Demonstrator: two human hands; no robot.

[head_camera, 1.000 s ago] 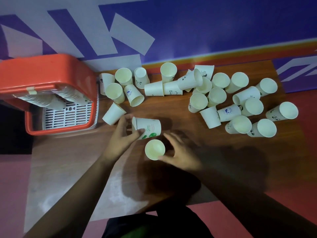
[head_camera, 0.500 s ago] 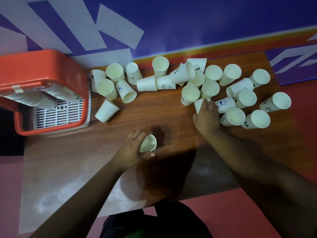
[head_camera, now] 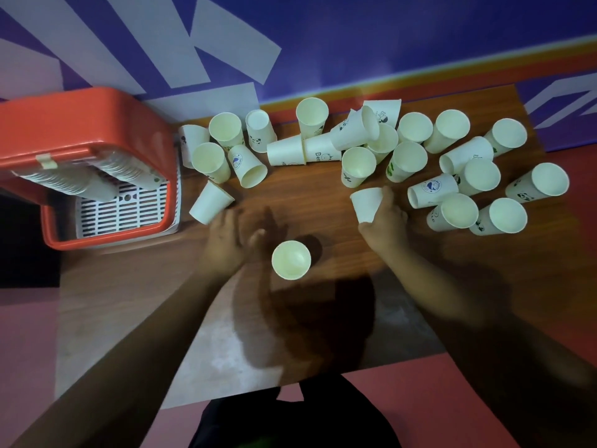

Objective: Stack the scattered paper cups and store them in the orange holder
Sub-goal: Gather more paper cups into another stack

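Beside the upright cup point(head_camera: 290, 260) the left hand point(head_camera: 226, 242) spreads empty; the right hand point(head_camera: 386, 223), grasping a tipped cup point(head_camera: 366, 203), could crush it by squeezing.

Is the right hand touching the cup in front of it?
Touching. The head view shows the right hand gripping the cup between fingers and thumb.

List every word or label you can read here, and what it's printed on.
"Bec", partly cut off: on the lying cup at the back.
Left blue-logo cup: lettering too small to read.
Right blue-logo cup: too small.
Other prints: blurred.
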